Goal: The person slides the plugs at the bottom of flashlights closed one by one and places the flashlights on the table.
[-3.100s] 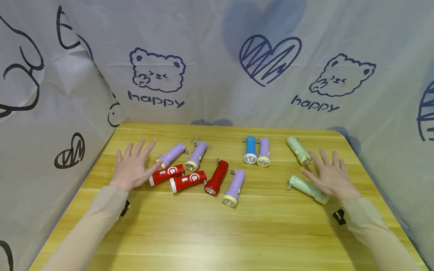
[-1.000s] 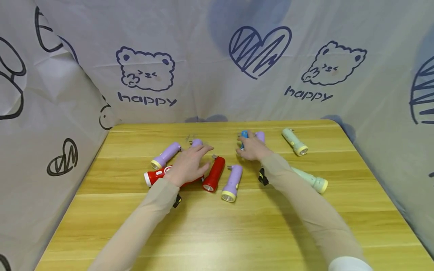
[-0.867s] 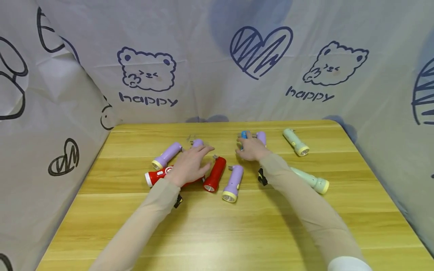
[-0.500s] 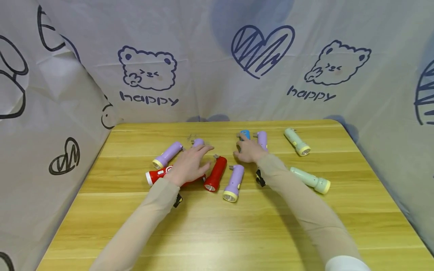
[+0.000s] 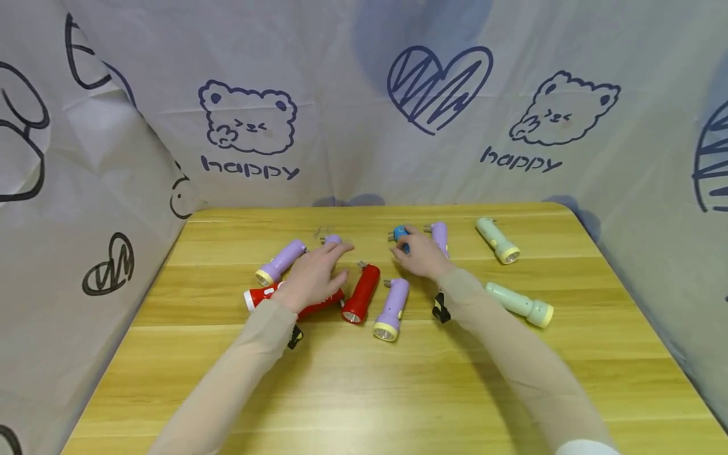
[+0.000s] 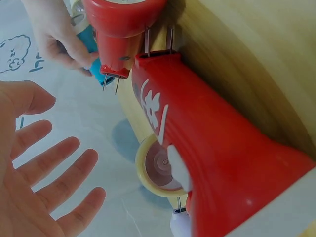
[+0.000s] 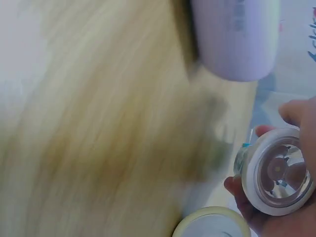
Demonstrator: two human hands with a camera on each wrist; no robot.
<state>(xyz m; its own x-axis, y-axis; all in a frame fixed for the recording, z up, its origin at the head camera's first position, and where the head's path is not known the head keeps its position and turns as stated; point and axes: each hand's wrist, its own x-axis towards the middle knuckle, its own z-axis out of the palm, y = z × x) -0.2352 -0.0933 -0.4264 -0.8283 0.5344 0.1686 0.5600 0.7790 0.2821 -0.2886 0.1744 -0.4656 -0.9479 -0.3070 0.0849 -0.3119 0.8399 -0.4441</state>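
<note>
My right hand (image 5: pixel 423 254) grips a blue flashlight (image 5: pixel 400 233) with metal plug prongs, near the back middle of the table. In the right wrist view, its white-rimmed lens (image 7: pixel 278 173) faces the camera between thumb and fingers. My left hand (image 5: pixel 311 276) is over the left group of flashlights, its fingers spread and holding nothing. Beneath it are two red flashlights with white rims, partly covered; one red flashlight (image 6: pixel 212 133) fills much of the left wrist view. A purple flashlight (image 5: pixel 332 239) peeks out beyond the left fingers, mostly hidden.
Between the hands lie an all-red flashlight (image 5: pixel 361 294) and a purple flashlight (image 5: pixel 392 308). Another purple flashlight (image 5: pixel 282 260) is at left, and one purple flashlight (image 5: pixel 439 236) beside my right hand. Two green flashlights, a back one (image 5: pixel 497 239) and a front one (image 5: pixel 517 303), lie right.
Both hands have come inward from the table's sides. The right hand has taken hold of the blue flashlight, which has shifted left from its purple neighbour. The left hand has barely moved in the last second.
</note>
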